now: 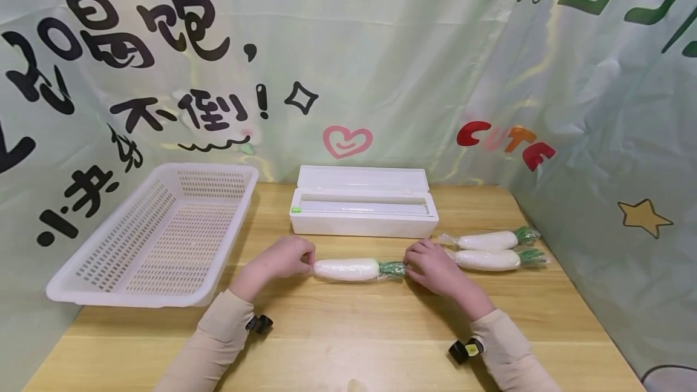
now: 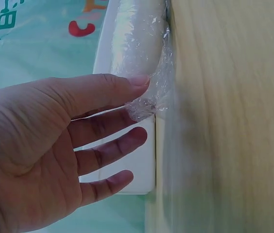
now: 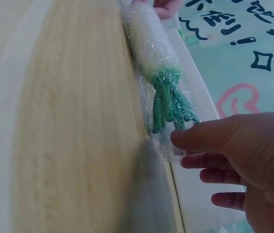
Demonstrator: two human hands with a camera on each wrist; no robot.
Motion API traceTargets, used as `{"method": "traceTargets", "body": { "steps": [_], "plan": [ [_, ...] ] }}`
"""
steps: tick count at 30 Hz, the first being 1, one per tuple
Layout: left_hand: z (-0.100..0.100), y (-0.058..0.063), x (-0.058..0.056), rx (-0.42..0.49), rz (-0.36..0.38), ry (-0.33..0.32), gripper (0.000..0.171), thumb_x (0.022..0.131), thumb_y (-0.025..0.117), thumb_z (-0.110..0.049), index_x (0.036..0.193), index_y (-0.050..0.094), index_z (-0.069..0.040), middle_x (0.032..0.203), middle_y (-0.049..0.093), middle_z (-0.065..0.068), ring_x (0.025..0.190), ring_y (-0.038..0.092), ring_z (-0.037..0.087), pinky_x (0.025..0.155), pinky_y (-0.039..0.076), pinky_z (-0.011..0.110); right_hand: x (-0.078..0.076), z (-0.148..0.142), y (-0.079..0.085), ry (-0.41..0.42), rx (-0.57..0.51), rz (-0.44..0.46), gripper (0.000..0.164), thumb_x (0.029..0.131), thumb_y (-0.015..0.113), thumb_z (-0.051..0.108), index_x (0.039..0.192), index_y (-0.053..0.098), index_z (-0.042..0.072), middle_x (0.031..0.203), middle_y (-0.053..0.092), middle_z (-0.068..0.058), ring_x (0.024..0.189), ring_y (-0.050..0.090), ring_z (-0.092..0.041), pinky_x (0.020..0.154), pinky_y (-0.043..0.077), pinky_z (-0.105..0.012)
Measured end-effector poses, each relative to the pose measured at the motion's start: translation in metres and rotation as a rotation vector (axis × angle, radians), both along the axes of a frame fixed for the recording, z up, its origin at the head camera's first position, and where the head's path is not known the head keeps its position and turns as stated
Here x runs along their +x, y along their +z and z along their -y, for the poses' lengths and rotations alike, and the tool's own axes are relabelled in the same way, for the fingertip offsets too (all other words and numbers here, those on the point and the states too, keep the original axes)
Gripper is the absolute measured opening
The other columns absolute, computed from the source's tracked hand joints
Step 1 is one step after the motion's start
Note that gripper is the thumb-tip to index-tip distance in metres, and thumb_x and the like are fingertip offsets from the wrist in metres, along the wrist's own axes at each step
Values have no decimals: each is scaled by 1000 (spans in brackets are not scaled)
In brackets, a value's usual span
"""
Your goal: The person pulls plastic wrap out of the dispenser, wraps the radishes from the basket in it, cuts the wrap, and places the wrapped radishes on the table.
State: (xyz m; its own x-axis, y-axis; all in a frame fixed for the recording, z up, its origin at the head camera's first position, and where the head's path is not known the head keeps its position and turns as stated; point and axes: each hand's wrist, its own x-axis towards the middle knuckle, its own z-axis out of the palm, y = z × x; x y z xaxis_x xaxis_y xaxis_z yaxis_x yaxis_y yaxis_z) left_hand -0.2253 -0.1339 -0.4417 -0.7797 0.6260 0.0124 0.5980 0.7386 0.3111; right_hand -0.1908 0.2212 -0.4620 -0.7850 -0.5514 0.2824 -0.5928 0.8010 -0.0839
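A white radish (image 1: 346, 270) with green leaf stubs, wrapped in clear cling film, lies crosswise on the table between both hands. At its root end my left hand (image 1: 284, 257) pinches the twisted film between thumb and index finger; the left wrist view shows the film tail (image 2: 144, 108) there, with the other fingers spread loosely. My right hand (image 1: 432, 266) pinches the loose film beyond the green leaves (image 3: 170, 99) between thumb and index finger. Just past the right hand lie two more wrapped radishes, one nearer (image 1: 487, 260) and one farther (image 1: 488, 240).
Behind the radish stands a white cling film box (image 1: 363, 225), lid (image 1: 363, 178) raised, with a roll inside. A white perforated plastic basket (image 1: 227, 253) sits on the left of the wooden table (image 1: 348, 343). A printed cloth (image 1: 392, 77) hangs behind and at the sides.
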Motion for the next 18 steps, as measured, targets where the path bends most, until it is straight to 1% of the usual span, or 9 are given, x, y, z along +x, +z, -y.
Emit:
{"method": "traceTargets", "body": {
  "steps": [1,3,5,9,12,15,18],
  "plan": [
    [0,-1,0,0,-8,-2,19,78,76,-20,71,59,-23,72,58,-14,69,49,6,70,43,27,0,0,0,7,-3,-17,11,80,76,16,87,69,13,100,67,-5,102,57,-27,91,47,-49],
    [0,-4,-1,-3,-32,-4,20,77,76,-20,71,58,-24,70,56,-14,67,48,6,69,42,27,0,1,0,17,-14,-49,13,77,78,15,81,66,15,97,66,-4,100,57,-26,88,48,-48],
    [-1,-6,-1,-16,-60,-2,20,77,76,-19,72,57,-24,68,55,-14,66,48,6,69,42,28,-1,1,1,15,-17,-66,16,76,79,15,80,64,16,96,65,-3,98,57,-25,86,48,-47],
    [-2,-9,-1,-52,-96,21,14,78,76,-22,80,63,-23,68,54,-14,70,47,9,78,44,35,0,2,1,-16,31,-84,17,77,79,19,88,66,13,100,65,-4,101,56,-26,87,46,-47],
    [-3,-12,-1,-89,-135,27,11,78,77,-26,80,66,-24,69,54,-14,75,46,11,82,43,40,1,4,1,-28,83,-89,20,79,77,22,93,69,10,103,65,-4,105,55,-27,88,45,-47],
    [-4,-14,-1,-116,-187,17,14,76,76,-28,72,63,-25,70,53,-13,77,45,12,78,41,37,2,4,-1,-14,108,-100,16,79,75,20,91,70,10,102,65,-3,106,55,-27,87,44,-46],
    [-5,-15,-1,-128,-211,11,18,75,76,-27,68,58,-25,71,51,-12,79,43,12,74,38,34,3,4,-4,-9,119,-114,17,76,77,20,89,68,12,101,65,-2,107,54,-27,87,44,-44]
  ]
}}
